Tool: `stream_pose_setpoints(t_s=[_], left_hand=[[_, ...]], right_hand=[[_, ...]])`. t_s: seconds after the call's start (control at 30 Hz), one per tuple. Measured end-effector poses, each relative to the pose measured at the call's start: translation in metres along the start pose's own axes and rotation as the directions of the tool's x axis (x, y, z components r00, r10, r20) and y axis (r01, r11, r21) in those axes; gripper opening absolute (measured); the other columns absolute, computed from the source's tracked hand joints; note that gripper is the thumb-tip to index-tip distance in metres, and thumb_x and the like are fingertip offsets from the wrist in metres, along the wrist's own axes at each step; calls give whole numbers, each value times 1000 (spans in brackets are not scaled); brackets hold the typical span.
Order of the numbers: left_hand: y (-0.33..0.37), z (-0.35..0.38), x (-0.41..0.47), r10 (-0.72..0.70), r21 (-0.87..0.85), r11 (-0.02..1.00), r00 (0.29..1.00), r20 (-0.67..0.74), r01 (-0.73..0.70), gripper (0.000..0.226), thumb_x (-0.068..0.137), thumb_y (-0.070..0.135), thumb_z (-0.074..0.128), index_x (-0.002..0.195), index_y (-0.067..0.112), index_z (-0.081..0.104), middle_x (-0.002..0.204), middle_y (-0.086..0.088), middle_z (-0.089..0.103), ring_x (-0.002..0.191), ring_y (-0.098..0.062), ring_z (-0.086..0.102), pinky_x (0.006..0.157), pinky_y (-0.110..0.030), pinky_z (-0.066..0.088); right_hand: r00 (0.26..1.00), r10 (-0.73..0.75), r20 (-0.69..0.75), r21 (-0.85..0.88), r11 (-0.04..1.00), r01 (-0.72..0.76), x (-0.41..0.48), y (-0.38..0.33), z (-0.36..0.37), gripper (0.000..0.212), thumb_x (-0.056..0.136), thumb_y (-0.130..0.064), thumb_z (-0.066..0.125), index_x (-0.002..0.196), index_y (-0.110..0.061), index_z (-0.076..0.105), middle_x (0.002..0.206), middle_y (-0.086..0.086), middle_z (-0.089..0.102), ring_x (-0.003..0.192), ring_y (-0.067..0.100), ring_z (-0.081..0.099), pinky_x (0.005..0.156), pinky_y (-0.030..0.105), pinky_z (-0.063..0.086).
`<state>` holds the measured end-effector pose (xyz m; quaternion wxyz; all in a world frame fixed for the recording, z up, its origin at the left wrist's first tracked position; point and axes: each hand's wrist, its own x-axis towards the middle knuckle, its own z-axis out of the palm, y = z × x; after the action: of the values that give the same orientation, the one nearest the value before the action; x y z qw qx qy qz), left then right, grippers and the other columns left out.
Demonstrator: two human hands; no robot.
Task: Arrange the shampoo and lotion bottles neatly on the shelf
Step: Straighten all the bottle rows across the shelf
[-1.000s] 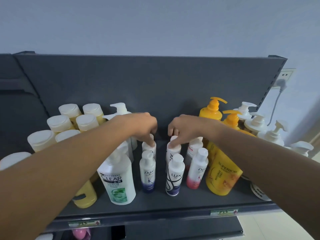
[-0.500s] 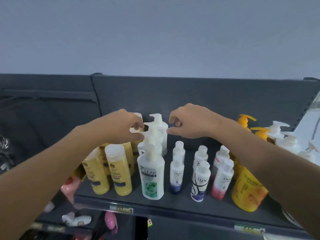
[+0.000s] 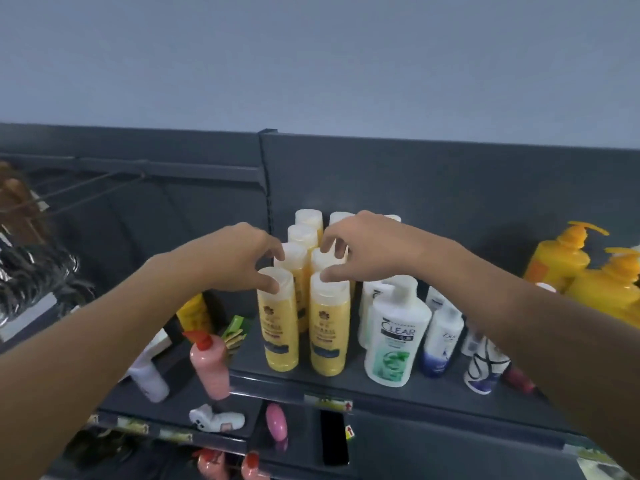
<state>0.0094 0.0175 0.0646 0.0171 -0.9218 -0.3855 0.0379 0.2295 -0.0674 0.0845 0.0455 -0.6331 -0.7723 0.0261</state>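
Several yellow shampoo bottles with white caps stand in two rows on the dark shelf [image 3: 426, 393]. My left hand [image 3: 242, 259] hovers over the left row, its thumb touching the cap of the front-left yellow bottle [image 3: 281, 327]. My right hand [image 3: 367, 251] reaches over the right row, with its thumb on the cap of the front-right yellow bottle [image 3: 328, 330]. Neither hand lifts a bottle. A white Clear pump bottle [image 3: 394, 337] stands just right of them, then a small Dove bottle [image 3: 441, 337] and a Lux bottle [image 3: 483, 372] partly behind my right forearm.
Orange pump bottles [image 3: 557, 261] stand at the far right. On the neighbouring lower-left shelf a pink bottle [image 3: 209, 365] and a white bottle [image 3: 149, 375] lean. A pink item [image 3: 276, 422] lies on the shelf below. Hooks with hanging goods are at the far left.
The view has swung left. Both hands left the small bottles in the middle and moved left onto the caps of the yellow bottles.
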Motion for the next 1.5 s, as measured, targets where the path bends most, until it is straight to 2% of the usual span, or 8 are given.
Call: stream_pose_setpoints(t_s=[0.3,0.6,1.0,1.17,1.27,1.37,1.43,1.5], left_hand=[[-19,35,24,165,-99,982,986,18,-163,62,76,50,79,133,40,57,122,11,61,114,-16,56,92,-41,52],[-16,39,38,163,-179,971,987,7,-159,66,68,56,81,129,43,59,114,7,60,104,-19,61,81,-41,58],[-17,44,34,137,-191,970,988,-70,-149,65,73,56,82,132,37,61,119,6,63,112,-20,59,86,-40,56],[-14,42,33,178,-159,969,981,-77,-188,61,78,51,80,133,36,61,121,7,62,115,-18,55,91,-38,53],[-17,35,36,187,-130,973,981,-48,-192,61,79,56,77,134,38,60,122,9,62,112,-16,57,88,-36,53],[-23,23,40,179,-169,966,977,-111,-196,51,85,64,64,130,38,62,112,13,64,98,-8,60,84,-34,56],[-27,16,50,157,-168,967,967,-199,-191,42,92,59,59,125,34,65,102,14,60,94,-9,60,84,-34,55],[-32,12,65,149,-147,972,965,-214,-183,37,94,51,61,127,32,65,103,13,57,94,-11,60,84,-33,53]], right_hand=[[988,149,37,24,988,-150,12,-9,44,61,73,-49,83,125,-28,61,109,-6,63,97,14,56,77,33,52],[983,184,8,103,978,-183,14,-10,55,57,72,-45,85,122,-24,66,100,-9,63,92,10,55,64,23,40],[984,175,36,56,983,-177,8,-4,52,57,74,-43,85,125,-27,65,116,-6,68,108,14,57,78,27,43],[987,159,30,38,986,-160,12,-2,56,56,77,-41,81,127,-26,62,110,-7,64,98,10,51,72,26,37],[983,174,54,73,981,-178,14,3,54,55,77,-47,80,126,-27,62,107,-10,63,97,9,55,72,26,43],[973,230,-30,147,964,-223,20,8,41,48,82,-58,71,119,-29,65,101,-15,65,93,7,61,81,28,53],[959,240,-153,147,965,-218,31,12,34,44,85,-58,68,117,-27,67,97,-15,66,90,7,63,83,33,55],[960,224,-168,127,971,-205,44,15,31,42,87,-52,69,121,-27,67,103,-13,66,91,9,64,84,35,56]])
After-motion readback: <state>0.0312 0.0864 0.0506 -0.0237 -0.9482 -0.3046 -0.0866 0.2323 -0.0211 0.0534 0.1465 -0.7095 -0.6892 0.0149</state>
